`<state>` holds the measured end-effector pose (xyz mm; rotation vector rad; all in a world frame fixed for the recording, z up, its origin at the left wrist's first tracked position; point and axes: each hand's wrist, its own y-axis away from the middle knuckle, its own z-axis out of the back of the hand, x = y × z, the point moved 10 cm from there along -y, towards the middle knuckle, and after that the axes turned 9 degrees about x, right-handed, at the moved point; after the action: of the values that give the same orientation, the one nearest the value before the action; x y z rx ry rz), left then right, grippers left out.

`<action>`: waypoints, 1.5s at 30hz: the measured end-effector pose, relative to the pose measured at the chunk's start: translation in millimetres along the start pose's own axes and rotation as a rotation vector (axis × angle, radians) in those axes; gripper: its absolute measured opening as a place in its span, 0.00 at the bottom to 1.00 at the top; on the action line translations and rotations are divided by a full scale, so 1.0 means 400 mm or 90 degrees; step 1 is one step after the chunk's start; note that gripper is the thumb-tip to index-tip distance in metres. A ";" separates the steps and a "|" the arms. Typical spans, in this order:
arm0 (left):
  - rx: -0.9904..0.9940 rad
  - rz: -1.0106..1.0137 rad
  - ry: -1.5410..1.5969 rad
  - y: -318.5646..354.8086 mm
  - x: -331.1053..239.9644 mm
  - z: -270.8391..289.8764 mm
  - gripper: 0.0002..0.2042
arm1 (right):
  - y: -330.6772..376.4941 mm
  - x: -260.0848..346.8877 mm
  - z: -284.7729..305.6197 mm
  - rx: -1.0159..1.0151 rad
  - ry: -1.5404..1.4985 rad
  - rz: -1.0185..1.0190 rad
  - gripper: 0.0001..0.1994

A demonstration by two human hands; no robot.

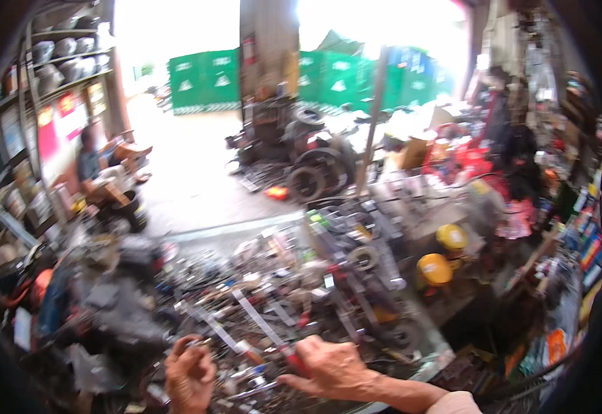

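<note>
My left hand (189, 379) is raised at the lower middle, its fingers curled. Between thumb and forefinger it pinches a small metal piece (205, 341), too blurred to name. To the right, my right hand (335, 366) reaches in over the bench, closed around the red handle (298, 366) of a tool. A long, pale flat strip (258, 317) runs up and left from that handle; blur hides whether the two are joined. Below it, close to my right thumb, lies a thin shiny metal rod (254, 391).
Loose tools and metal parts (246, 279) crowd the bench. Dark bags (118, 297) heap at left; two yellow round-topped items (434, 269) stand at right. Tyres (306, 183) are piled beyond. A person (97, 165) sits at far left, near shelves (70, 55).
</note>
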<state>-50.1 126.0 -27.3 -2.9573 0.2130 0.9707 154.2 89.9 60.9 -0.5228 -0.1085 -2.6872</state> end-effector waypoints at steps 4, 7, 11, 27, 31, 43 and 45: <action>0.138 0.037 -0.019 -0.010 0.031 -0.056 0.11 | 0.014 -0.054 -0.057 0.086 -0.104 -0.040 0.22; 0.091 0.060 -0.026 -0.020 0.059 -0.063 0.11 | 0.034 -0.079 -0.044 0.024 -0.124 -0.050 0.18; 0.104 0.076 -0.017 -0.020 0.064 -0.056 0.10 | 0.050 -0.099 -0.003 -0.091 -0.175 -0.060 0.15; 0.005 0.010 0.020 -0.023 -0.027 -0.029 0.10 | 0.121 -0.099 0.071 -0.386 -0.486 0.075 0.13; 0.002 -0.022 0.029 -0.007 -0.040 -0.007 0.10 | 0.096 -0.073 0.051 -0.355 -0.464 0.111 0.14; -0.032 -0.042 0.084 -0.029 -0.044 0.025 0.11 | 0.107 -0.098 0.059 -0.378 -0.471 0.064 0.14; -0.053 -0.034 0.067 -0.026 -0.044 0.027 0.12 | 0.107 -0.097 0.061 -0.383 -0.460 0.071 0.14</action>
<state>-69.2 139.2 -25.7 -3.0758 0.0970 0.8387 212.6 68.6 69.2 -1.6000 0.5267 -2.2578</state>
